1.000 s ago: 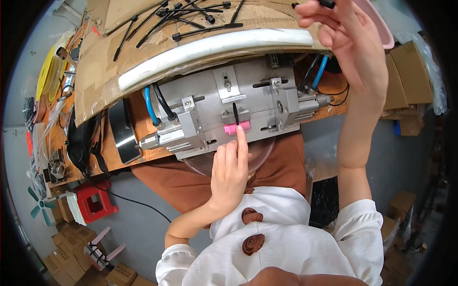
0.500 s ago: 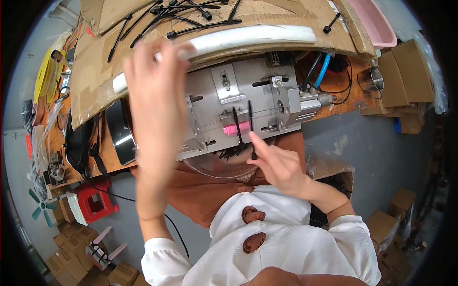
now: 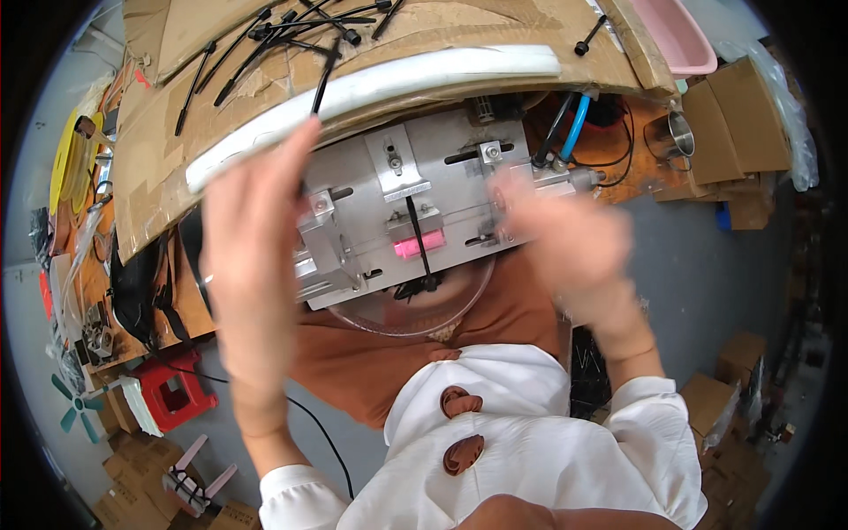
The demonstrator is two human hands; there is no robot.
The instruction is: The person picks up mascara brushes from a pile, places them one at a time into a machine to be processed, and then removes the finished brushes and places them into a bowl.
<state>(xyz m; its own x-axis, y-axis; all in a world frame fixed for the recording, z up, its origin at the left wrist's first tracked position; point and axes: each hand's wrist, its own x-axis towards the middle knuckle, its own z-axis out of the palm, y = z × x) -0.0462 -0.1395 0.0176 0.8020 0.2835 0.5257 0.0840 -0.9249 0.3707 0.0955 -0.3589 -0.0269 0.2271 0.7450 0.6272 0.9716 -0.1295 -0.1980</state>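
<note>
My left hand (image 3: 252, 230), slightly blurred, is raised at the left of a metal fixture plate (image 3: 362, 146). Its fingertips grip the lower end of a black rod (image 3: 326, 81), which stands up over the white padded strip (image 3: 424, 78). My right hand (image 3: 570, 238) is smeared by motion beside the right clamp block of the fixture; its fingers cannot be made out. Between the hands, another black rod (image 3: 418, 234) lies across the small metal holder with a pink piece (image 3: 419, 244). Its thick head hangs past the plate's front edge.
More black rods (image 3: 265, 40) lie on the cardboard (image 3: 159, 168) at the back. A clear bowl (image 3: 464, 309) with black pieces sits under the plate's front edge. Blue tubing (image 3: 576, 126) and a metal cup (image 3: 670, 135) stand at the right, a pink tub (image 3: 676, 35) behind.
My left hand has taken a black rod off the pile and drawn back. My right hand has moved right; the rod it held no longer shows. The view has shifted slightly.
</note>
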